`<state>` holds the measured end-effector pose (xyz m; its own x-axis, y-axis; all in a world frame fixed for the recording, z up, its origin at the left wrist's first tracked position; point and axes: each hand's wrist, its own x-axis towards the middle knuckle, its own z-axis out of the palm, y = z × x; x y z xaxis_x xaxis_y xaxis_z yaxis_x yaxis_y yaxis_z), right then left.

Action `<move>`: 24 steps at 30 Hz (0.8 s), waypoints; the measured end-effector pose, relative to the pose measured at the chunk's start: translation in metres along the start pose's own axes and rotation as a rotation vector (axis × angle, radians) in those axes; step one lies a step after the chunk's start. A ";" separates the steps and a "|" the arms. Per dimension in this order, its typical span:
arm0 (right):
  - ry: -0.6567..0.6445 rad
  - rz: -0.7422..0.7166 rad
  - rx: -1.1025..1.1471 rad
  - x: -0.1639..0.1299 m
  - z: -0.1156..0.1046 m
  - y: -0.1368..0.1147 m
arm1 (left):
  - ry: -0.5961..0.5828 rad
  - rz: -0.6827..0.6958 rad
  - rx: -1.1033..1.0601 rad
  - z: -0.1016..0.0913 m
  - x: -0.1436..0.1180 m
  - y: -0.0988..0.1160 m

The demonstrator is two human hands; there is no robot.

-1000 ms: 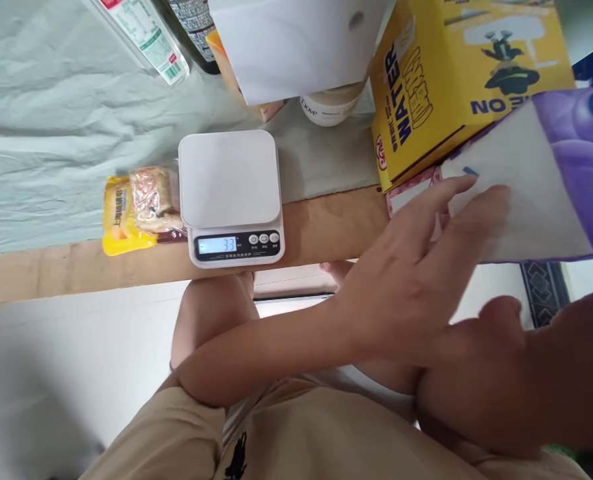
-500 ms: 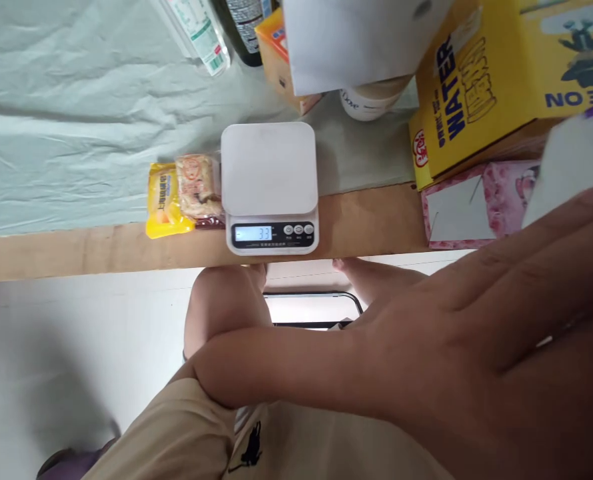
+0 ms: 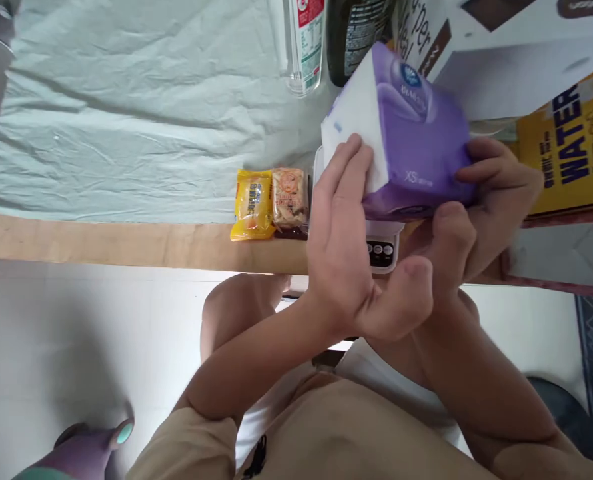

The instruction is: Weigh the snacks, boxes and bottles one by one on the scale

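Both my hands hold a purple and white tissue pack (image 3: 406,133) over the white kitchen scale (image 3: 382,248), which is mostly hidden beneath it. My left hand (image 3: 346,247) presses flat against the pack's white left end. My right hand (image 3: 481,200) wraps around its right end, fingers behind and thumb in front. Whether the pack rests on the scale or hovers above it cannot be told. Only the scale's buttons show.
A yellow snack packet (image 3: 251,203) and a clear-wrapped biscuit pack (image 3: 290,197) lie just left of the scale on the pale green cloth (image 3: 126,113). Bottles (image 3: 304,40), a white box (image 3: 516,60) and a yellow box (image 3: 571,147) stand behind. The wooden table edge (image 3: 126,243) runs in front.
The tissue pack has come from the far right, over to above the scale, now gripped between both hands. The scale's display is now covered.
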<state>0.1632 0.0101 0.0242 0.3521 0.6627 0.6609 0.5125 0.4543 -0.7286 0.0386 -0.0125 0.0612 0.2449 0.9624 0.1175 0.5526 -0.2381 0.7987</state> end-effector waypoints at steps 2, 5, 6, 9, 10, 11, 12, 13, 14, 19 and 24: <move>-0.022 -0.023 0.002 -0.002 0.007 0.009 | 0.166 -0.010 -0.075 0.001 -0.001 -0.007; -0.015 -0.045 -0.015 -0.001 0.007 0.020 | 0.210 0.039 -0.183 -0.005 -0.001 -0.021; 0.008 -0.024 -0.013 0.000 0.005 0.023 | 0.211 0.052 -0.181 -0.009 -0.001 -0.027; 0.109 0.081 0.035 0.004 -0.004 0.030 | 0.215 0.074 -0.091 -0.023 -0.001 -0.045; 0.142 0.104 0.054 0.005 -0.007 0.032 | 0.226 0.070 -0.057 -0.028 -0.001 -0.051; 0.166 0.122 0.068 0.007 -0.010 0.035 | 0.236 0.062 -0.030 -0.032 0.000 -0.056; 0.188 0.133 0.078 0.007 -0.013 0.037 | 0.264 0.065 -0.014 -0.036 0.001 -0.061; 0.200 0.146 0.085 0.008 -0.016 0.040 | 0.307 0.076 -0.006 -0.040 0.003 -0.065; 0.206 0.159 0.093 0.008 -0.018 0.042 | 0.337 0.088 -0.006 -0.043 0.006 -0.068; 0.186 0.149 0.117 0.003 -0.021 0.043 | 0.377 0.210 -0.063 -0.053 0.019 -0.079; 0.075 0.168 0.052 -0.001 -0.021 0.039 | 0.385 0.314 -0.008 -0.051 0.028 -0.091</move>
<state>0.1994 0.0148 -0.0009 0.4875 0.6865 0.5395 0.4012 0.3726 -0.8368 -0.0453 0.0430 0.0221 0.0853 0.8230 0.5615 0.4933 -0.5246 0.6939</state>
